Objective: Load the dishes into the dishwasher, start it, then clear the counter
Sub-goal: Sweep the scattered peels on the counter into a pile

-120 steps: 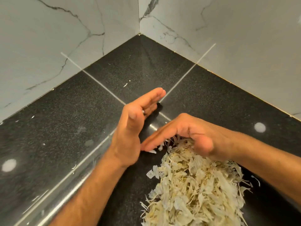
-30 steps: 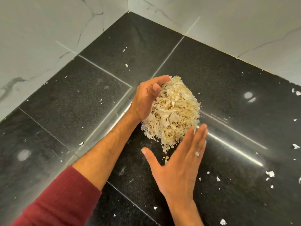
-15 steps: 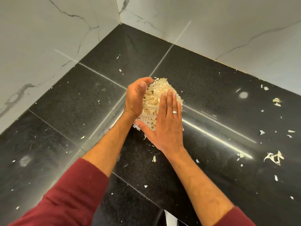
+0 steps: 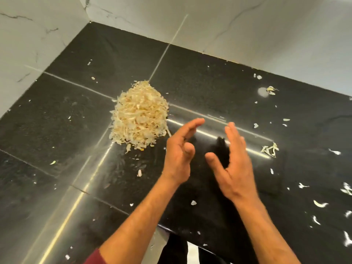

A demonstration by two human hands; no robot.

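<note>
A heaped pile of pale dry peels [image 4: 140, 117] sits on the black granite counter [image 4: 57, 121], near the corner of the marble walls. My left hand [image 4: 180, 151] hovers just right of the pile, fingers relaxed and holding nothing. My right hand [image 4: 235, 162] is beside it, palm facing the left hand, fingers straight and empty. Neither hand touches the pile.
Loose peel scraps [image 4: 270, 149] are scattered over the right part of the counter, with more flakes [image 4: 320, 203] near the right edge. White marble walls [image 4: 247, 25] close the counter at the back and left. The counter's front edge [image 4: 171, 230] runs below my forearms.
Both hands have let go of the peel pile and drawn back to the right and toward me. The pile now stands alone as a compact heap.
</note>
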